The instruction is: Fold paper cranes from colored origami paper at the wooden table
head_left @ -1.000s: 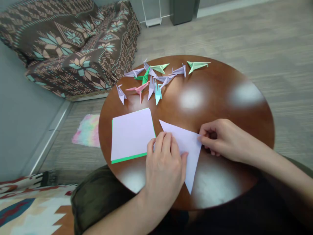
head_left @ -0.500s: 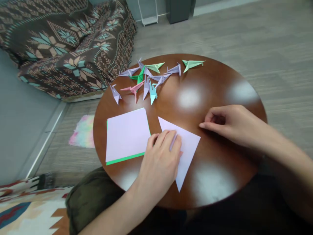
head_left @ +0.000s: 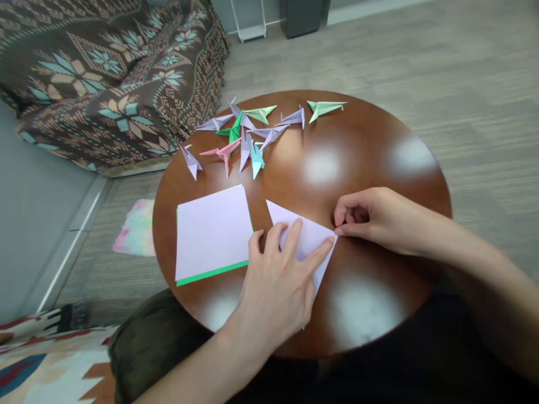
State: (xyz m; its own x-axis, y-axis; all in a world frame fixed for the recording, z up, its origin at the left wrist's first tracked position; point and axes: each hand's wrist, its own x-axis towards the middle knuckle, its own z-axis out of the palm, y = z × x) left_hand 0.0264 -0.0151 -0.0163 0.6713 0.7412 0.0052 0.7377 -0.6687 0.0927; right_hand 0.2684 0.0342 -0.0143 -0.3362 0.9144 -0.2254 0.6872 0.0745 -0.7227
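Observation:
A lavender sheet of origami paper (head_left: 310, 240), folded into a triangle, lies on the round brown table. Across it my left hand (head_left: 278, 286) rests with fingers spread, its thumb stretched towards the right corner and covering the lower left part. My right hand (head_left: 374, 219) has thumb and forefinger pinched at that right corner, the other fingers curled in. Left of the triangle is a stack of square paper (head_left: 213, 233), lavender on top with green showing at the edges.
Several folded paper cranes (head_left: 256, 160) in lavender, green, pink and blue stand at the table's (head_left: 357, 146) far left edge. Beyond it is a sofa under a patterned cover (head_left: 126, 112). A pastel fluffy mat (head_left: 135, 227) lies on the floor at left.
My right hand let go of the triangle's corner, lifted away, then came back and pinched it. My left hand has spread its fingers, its thumb reaching right. The view shifted slightly.

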